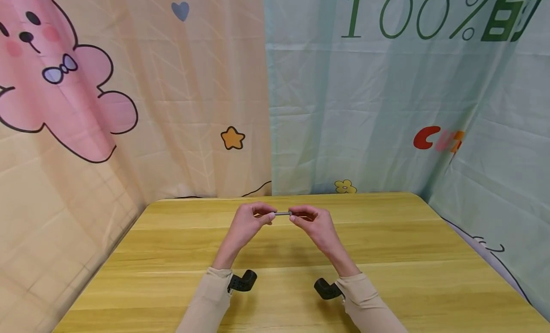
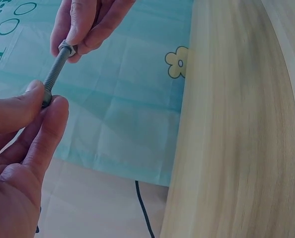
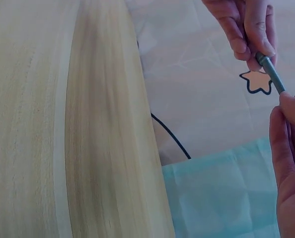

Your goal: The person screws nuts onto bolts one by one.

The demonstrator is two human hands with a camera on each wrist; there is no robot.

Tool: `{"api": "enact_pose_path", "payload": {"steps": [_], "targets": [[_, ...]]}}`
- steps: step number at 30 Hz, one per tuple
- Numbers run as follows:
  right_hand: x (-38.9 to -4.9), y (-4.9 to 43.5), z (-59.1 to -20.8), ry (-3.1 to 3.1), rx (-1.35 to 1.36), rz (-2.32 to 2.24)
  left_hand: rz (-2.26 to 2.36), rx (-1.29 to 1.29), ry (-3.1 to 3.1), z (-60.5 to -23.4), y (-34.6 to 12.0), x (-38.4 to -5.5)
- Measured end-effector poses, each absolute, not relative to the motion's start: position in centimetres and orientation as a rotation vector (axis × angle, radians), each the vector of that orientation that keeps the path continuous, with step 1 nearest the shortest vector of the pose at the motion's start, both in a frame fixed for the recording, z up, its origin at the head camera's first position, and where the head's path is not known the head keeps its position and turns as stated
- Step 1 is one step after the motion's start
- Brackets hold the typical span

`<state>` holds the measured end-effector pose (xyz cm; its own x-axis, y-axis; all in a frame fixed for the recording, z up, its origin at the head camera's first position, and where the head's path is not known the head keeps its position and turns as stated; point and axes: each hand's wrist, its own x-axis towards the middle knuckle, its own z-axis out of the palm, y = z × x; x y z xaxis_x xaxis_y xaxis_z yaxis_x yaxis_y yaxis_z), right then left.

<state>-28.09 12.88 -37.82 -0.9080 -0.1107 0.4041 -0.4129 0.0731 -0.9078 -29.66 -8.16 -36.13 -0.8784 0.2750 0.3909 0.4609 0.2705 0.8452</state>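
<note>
A grey threaded bolt (image 1: 281, 213) spans the gap between both hands, roughly level above the table. My left hand (image 1: 250, 222) pinches its head end between thumb and fingertips. At the opposite end, my right hand (image 1: 317, 224) pinches a hex nut (image 2: 67, 48) that sits on the bolt's tip. In the left wrist view, threads show along the shank between the two hands. From the right wrist, the head end (image 3: 260, 57) shows under the left thumb, while the right fingers hide the nut.
Below the hands lies a wooden table (image 1: 275, 295). Printed curtains (image 1: 206, 85) hang behind it and along both sides. A black wrist camera (image 1: 243, 281) sits on the left wrist and another black camera (image 1: 327, 289) on the right.
</note>
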Motion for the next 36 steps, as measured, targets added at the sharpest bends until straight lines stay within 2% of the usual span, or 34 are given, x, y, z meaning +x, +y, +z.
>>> {"api": "enact_pose_path", "payload": {"steps": [8, 19, 26, 36], "targets": [[-28.0, 12.8, -37.8, -2.139, 0.567, 1.852, -1.720, -0.652, -2.356, -35.9, -8.1, -29.5], [-28.2, 12.8, -37.9, -2.087, 0.525, 1.936, -1.763, -0.664, -2.343, -32.9, -7.9, -26.7], [-28.1, 12.8, -38.0, -2.089, 0.499, 1.955, -1.753, -0.652, -2.326, -35.7, -8.0, -29.3], [-28.1, 12.9, -37.8, -2.098, 0.496, 1.972, -1.711, -0.718, -2.310, -36.1, -8.2, -29.6]]}}
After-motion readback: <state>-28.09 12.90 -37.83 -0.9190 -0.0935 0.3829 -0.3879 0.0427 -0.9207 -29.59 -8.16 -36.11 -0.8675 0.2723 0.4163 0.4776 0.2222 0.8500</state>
